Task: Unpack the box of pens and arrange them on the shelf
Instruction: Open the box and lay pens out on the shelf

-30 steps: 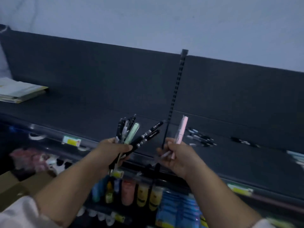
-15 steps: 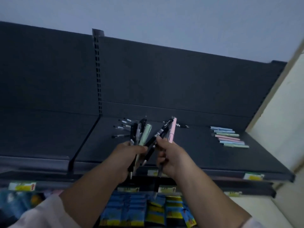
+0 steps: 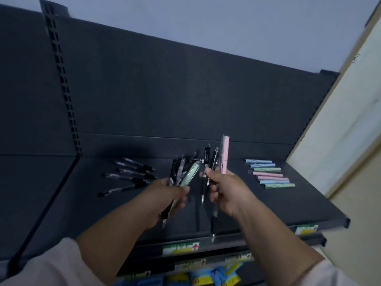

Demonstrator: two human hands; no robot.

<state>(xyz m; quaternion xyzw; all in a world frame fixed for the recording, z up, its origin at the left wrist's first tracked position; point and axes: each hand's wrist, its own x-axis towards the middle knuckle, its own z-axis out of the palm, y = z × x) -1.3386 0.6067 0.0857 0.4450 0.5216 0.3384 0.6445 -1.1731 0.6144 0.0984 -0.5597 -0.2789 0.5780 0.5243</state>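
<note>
While both hands are held above the dark shelf (image 3: 288,205), the left hand (image 3: 165,195) grips a bunch: 1 mint-green pen (image 3: 190,173) plus approx. 4 black pens (image 3: 175,170), count unsure due to blur. The right hand (image 3: 228,193) grips 1 pink pen (image 3: 224,155) and at least 2 dark pens (image 3: 214,159), tips down. On the shelf to the left lie approx. 6 loose black pens (image 3: 132,172). Well apart at right sits a row of 7 pastel pens (image 3: 268,174): 3 blue, 2 green, 2 pink.
</note>
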